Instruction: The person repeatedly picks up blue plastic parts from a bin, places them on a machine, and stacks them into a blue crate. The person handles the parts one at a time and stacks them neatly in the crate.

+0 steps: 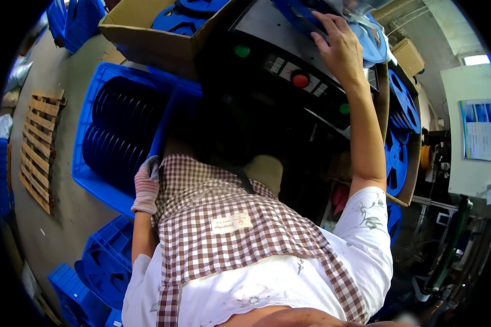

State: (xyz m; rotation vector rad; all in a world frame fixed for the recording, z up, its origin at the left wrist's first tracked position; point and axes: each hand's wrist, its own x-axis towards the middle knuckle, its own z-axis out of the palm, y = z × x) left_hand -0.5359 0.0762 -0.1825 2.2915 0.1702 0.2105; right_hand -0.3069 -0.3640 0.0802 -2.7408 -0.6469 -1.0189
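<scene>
My right hand [341,49] is bare and reaches over the top of a black and grey machine [256,23]. Its thumb and fingers close at the edge of a dark blue plastic reel [295,12], which is partly cut off by the top of the view. Beside that hand is a light blue reel [372,43] with clear plastic film [354,6] by it. My left hand [146,186], in a striped knit glove, hangs low at the side wall of a blue plastic crate [81,147]. Its fingertips are mostly hidden, so its grip is unclear. Dark round reels [117,120] stand in rows inside the crate.
Green and red buttons [299,79] sit on the machine's front. A cardboard box [147,41] with blue reels is at the upper left, another box [411,174] with reels at right. Blue crates [112,245] stand lower left, and a wooden pallet [40,147] lies farther left.
</scene>
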